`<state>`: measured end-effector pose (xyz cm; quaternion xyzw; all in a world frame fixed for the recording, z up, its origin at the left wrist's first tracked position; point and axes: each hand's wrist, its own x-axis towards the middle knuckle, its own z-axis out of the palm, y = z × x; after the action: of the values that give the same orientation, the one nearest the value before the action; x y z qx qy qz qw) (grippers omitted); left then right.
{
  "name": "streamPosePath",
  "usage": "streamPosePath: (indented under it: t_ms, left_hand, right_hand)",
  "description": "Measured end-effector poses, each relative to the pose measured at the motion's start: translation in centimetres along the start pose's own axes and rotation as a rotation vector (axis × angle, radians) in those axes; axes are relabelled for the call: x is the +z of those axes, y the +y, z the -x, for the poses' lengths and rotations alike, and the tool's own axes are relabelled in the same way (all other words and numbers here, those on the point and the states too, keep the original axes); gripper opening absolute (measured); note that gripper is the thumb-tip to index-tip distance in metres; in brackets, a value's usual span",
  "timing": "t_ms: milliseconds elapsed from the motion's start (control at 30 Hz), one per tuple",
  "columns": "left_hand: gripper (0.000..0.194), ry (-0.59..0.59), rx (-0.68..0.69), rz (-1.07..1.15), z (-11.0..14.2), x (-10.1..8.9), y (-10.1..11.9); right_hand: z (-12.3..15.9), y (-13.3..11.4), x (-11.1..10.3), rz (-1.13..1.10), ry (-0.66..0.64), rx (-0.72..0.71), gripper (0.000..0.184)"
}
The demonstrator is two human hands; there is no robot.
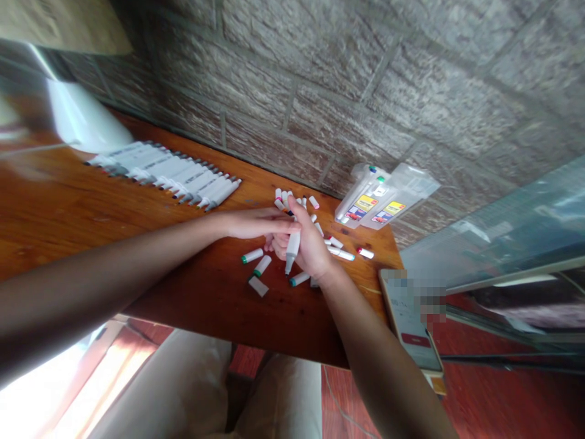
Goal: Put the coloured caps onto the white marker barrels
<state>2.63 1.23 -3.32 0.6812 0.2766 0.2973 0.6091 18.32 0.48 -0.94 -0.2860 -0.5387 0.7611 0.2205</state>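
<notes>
One marker (pixel 293 249) is gripped at the centre of the frame between both hands, tip pointed down: the left hand (pixel 258 224) is closed at its upper part, while its side is enclosed by the right hand (pixel 311 245). White caps (pixel 262 266) with coloured ends are scattered around them on the tabletop (pixel 210 299). A row of markers (pixel 171 174) is laid out left of centre. Clear cases (pixel 397 190) are stood near the wall (pixel 347 91), right of centre

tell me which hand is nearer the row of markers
Left. The left hand is just right of the row of markers; the right hand is farther right.
</notes>
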Motion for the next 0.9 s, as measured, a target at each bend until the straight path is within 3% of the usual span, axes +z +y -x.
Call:
streamPosePath:
  t_ms: [900]
  left_hand:
    - [0.068,-0.001,-0.018,-0.015,-0.13,0.0,0.11]
  right_hand:
    - [0.1,-0.09,0.01,0.028,0.019,0.011,0.077]
